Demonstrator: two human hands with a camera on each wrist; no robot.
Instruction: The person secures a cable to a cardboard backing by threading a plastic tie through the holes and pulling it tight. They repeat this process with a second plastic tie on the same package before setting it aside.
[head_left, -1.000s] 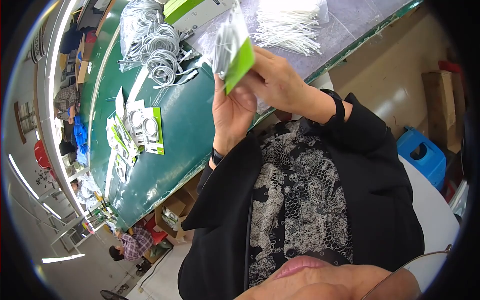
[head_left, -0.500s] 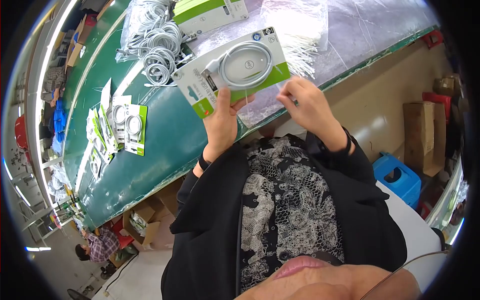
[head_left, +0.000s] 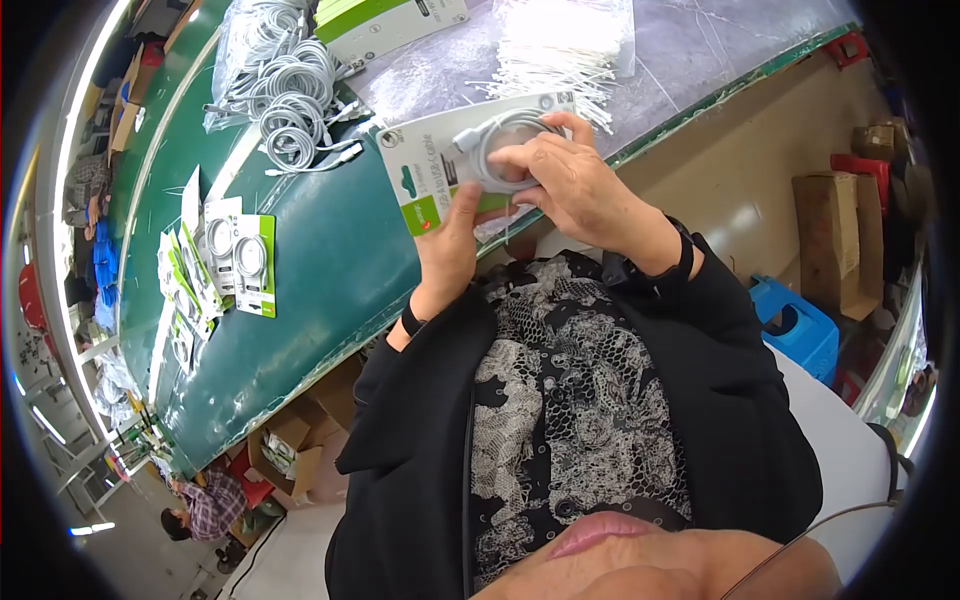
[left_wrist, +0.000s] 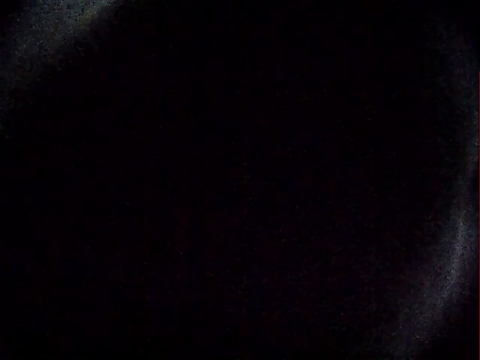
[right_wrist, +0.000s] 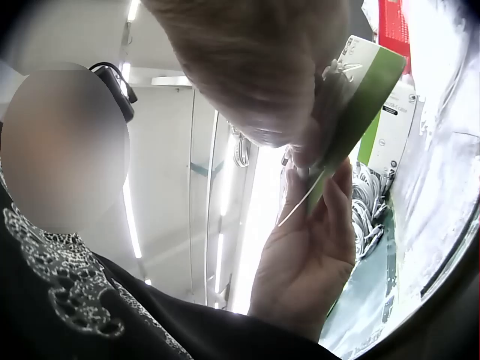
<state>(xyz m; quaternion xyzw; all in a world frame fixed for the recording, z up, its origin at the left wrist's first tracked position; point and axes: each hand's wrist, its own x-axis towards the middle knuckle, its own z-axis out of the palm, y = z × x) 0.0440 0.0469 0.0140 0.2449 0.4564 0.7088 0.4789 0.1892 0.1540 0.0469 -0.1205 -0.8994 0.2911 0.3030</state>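
Observation:
In the head view, my left hand (head_left: 447, 245) holds a white and green cable card (head_left: 425, 165) by its lower edge, thumb on the front. A coiled grey-white USB cable (head_left: 467, 139) lies against the card's printed face. Curled over the coil, my right hand (head_left: 580, 190) grips it at the card's right part and covers some of it. From the right wrist view, a thin white tie tail (right_wrist: 297, 206) sticks out below the card's green back, beside my left hand. The left wrist view is almost wholly dark.
Finished-looking cable cards (head_left: 252, 262) lie in a group on the green table (head_left: 320, 270) at left. Several coiled cables (head_left: 290, 140), a green and white box (head_left: 395, 30) and a heap of white cable ties (head_left: 560, 60) sit along the back. A blue stool (head_left: 800, 335) stands at right.
The card has turned from edge-on to face-up in my left hand. My right hand came away from it, then returned over the coil.

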